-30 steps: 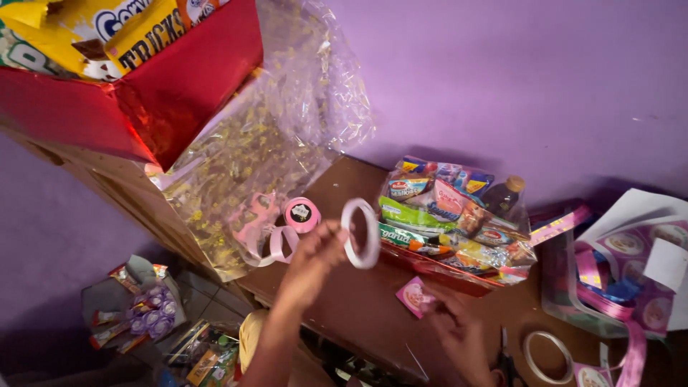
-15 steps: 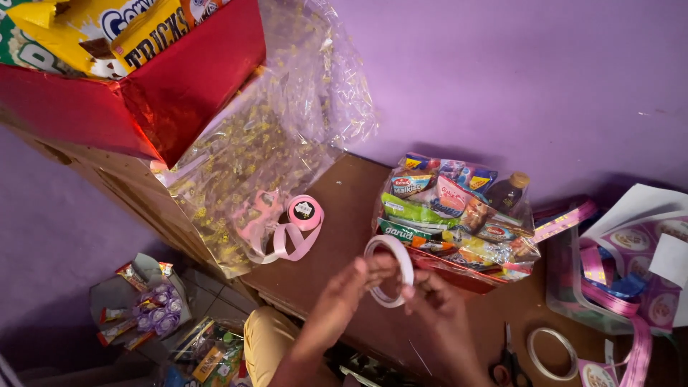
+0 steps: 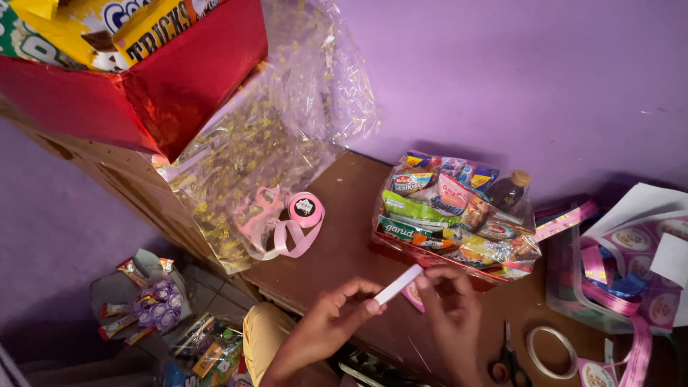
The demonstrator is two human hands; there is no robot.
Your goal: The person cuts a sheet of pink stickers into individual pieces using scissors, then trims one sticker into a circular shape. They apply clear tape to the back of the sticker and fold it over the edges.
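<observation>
- The tape roll is held up between both hands, near the front edge of the brown table.
- We see the roll edge-on, so it looks like a thin white bar. Its long line slants from low on the left to high on the right.
- The left hand pinches the low left end with its thumb and fingers closed on it.
- The right hand touches the high right end with its fingertips. It is closed on the roll too.
- Both hands are right on the roll, so neither one is nearer.
- Just past the hands, on the far side, sits a snack hamper wrapped in clear plastic, with a small brown bottle poking out. It is close to the right hand and could get bumped.
- A small pink packet lies on the table under the roll.
- To the far left is a pink ribbon spool with loose ribbon trailing from it.
- Next to it is a big sheet of clear wrap with gold dots, and above that a red box.
- On the near right lie scissors and a clear tape ring.
- More pink ribbon and papers sit in a clear tub on the right.
</observation>
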